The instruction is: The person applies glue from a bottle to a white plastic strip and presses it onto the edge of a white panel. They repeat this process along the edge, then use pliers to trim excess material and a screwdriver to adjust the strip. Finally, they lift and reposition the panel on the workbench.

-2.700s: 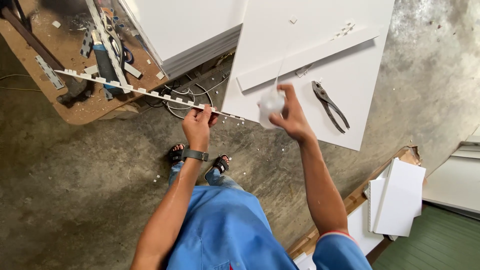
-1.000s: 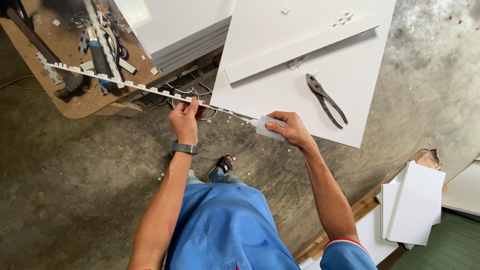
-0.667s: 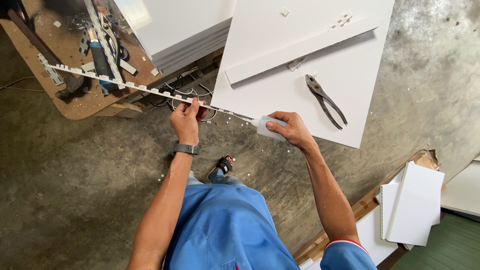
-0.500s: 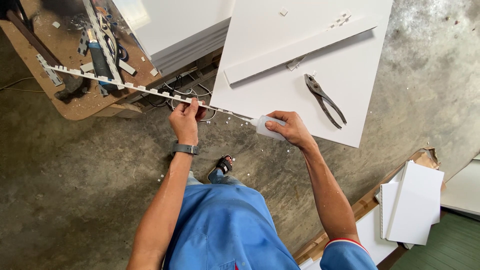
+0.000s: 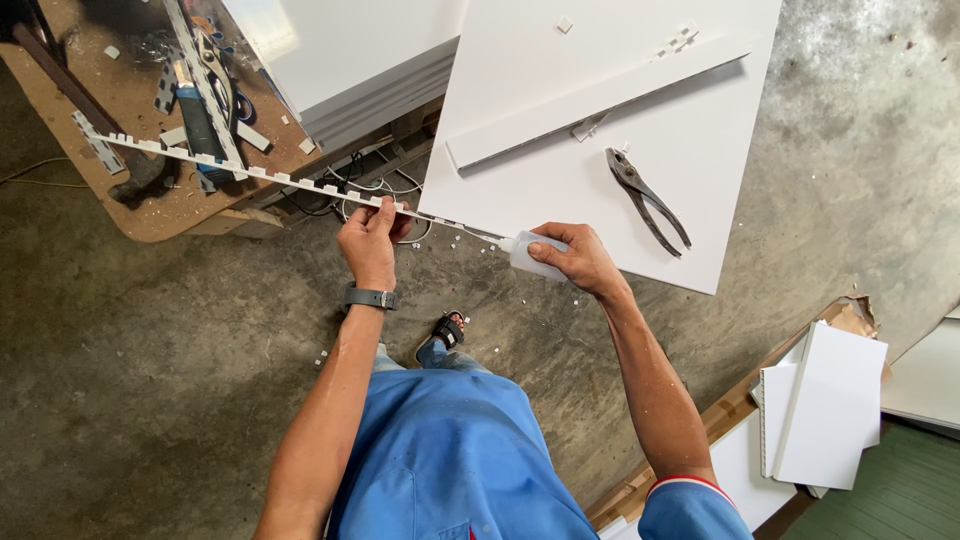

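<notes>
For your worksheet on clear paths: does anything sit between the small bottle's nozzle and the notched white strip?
Nothing visible does. The right hand holds the small bottle with its nozzle at the notched white strip, which the left hand grips.

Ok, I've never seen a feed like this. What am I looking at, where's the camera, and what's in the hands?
There is no machine: a person works bare-handed, and the one camera sits on their head, looking down past a blue shirt to a concrete floor. The left hand grips a long white notched strip. The right hand holds a small pale squeeze bottle, its tip at the strip's near end. A big white panel carries a white bar and pliers. A cluttered brown workbench lies to the left.
</notes>
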